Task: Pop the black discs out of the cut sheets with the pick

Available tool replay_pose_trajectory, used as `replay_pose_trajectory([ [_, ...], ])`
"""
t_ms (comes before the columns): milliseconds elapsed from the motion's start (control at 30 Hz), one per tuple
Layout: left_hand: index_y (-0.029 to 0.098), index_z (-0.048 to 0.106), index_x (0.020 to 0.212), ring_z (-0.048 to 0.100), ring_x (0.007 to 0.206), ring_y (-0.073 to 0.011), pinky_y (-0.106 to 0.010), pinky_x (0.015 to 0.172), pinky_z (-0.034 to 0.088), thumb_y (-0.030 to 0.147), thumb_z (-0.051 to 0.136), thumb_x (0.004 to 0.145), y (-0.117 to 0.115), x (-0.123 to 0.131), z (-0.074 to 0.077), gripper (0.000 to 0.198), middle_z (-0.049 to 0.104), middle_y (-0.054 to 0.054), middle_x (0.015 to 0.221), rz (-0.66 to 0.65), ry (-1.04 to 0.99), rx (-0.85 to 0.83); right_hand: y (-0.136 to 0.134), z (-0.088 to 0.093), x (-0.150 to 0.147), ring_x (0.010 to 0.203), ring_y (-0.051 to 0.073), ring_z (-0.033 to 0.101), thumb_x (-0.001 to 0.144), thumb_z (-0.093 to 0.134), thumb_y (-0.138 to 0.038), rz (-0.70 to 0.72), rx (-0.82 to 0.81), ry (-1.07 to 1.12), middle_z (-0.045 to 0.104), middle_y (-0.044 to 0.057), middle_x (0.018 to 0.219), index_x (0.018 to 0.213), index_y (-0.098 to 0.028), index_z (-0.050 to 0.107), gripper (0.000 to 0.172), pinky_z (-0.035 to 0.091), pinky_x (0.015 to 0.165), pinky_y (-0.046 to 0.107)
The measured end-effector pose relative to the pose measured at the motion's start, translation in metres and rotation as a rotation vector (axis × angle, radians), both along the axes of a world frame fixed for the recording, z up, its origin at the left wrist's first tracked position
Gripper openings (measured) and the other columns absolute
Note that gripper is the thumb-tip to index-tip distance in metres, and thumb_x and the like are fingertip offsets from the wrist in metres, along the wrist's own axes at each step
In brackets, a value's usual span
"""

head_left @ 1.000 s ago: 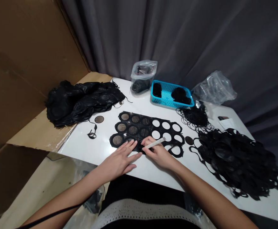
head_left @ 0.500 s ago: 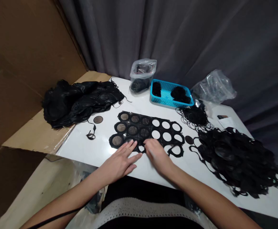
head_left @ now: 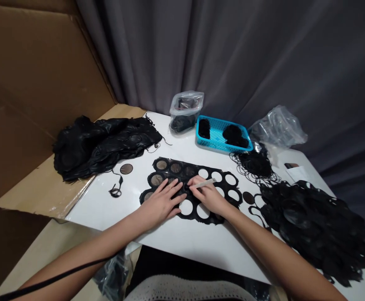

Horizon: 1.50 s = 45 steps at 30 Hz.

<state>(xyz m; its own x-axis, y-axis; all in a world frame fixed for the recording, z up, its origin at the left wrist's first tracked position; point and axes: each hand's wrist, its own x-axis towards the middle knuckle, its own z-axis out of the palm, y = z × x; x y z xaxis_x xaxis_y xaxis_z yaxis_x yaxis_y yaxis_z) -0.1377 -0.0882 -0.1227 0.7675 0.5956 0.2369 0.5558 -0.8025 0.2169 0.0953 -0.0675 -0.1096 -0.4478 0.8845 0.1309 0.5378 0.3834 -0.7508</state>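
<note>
A black rubbery sheet (head_left: 196,160) with rows of round cut-outs lies flat on the white table. Dark discs fill the cut-outs on its left side, while those on the right show white table through them. My left hand (head_left: 160,205) rests on the sheet with its fingers spread, covering some of the discs. In my right hand (head_left: 209,198) is a slim, pale, pen-like tool (head_left: 206,183), gripped between thumb and fingers. Its tip is down at the middle row, just right of my left fingertips; the exact contact point is hidden.
Black sheets (head_left: 101,142) are heaped at the left, near a loose disc (head_left: 126,169). A plastic bag (head_left: 185,113) and a blue basket (head_left: 215,144) with black pieces stand behind. Thin black rings (head_left: 256,163) and a pile of cut-out scraps (head_left: 314,225) lie at the right.
My right hand has moved from the sheet's front row up to the middle row, and the pale tool now shows in it. The twisted front-right edge lies flatter. The view has tilted up.
</note>
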Motion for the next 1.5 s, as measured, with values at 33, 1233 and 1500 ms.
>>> replay_pose_trajectory([
  [33,0.021,0.053,0.140,0.032,0.146,-0.0338,-0.056,0.118,0.025,0.034,0.058,0.097,0.002,-0.002,-0.004,0.045,0.040,-0.015,0.154,-0.009,0.018,-0.011,0.000,-0.002,-0.001,0.093,0.019,0.056,0.098,0.045,-0.024,0.007,-0.013,0.011,0.058,0.006,0.100,0.089,-0.020,0.055,0.014,0.042,0.087,0.033],
  [1233,0.020,0.066,0.112,0.060,0.110,-0.0282,-0.051,0.108,0.035,0.045,0.055,0.099,0.038,0.012,0.017,0.030,0.066,-0.009,0.112,0.011,0.105,-0.012,0.056,0.008,0.032,0.081,0.022,0.059,0.097,0.041,-0.033,-0.438,0.186,0.002,0.065,0.008,0.090,0.084,-0.022,0.049,0.019,0.043,0.079,0.035],
  [1500,0.022,0.045,0.148,0.022,0.147,-0.0430,-0.069,0.112,0.023,0.048,0.059,0.096,0.061,0.007,-0.008,0.059,0.031,-0.011,0.160,0.067,0.142,-0.016,0.066,-0.008,0.008,0.098,0.021,0.057,0.097,0.045,-0.025,0.012,0.025,0.013,0.058,0.008,0.104,0.089,-0.020,0.054,0.013,0.043,0.091,0.037],
])
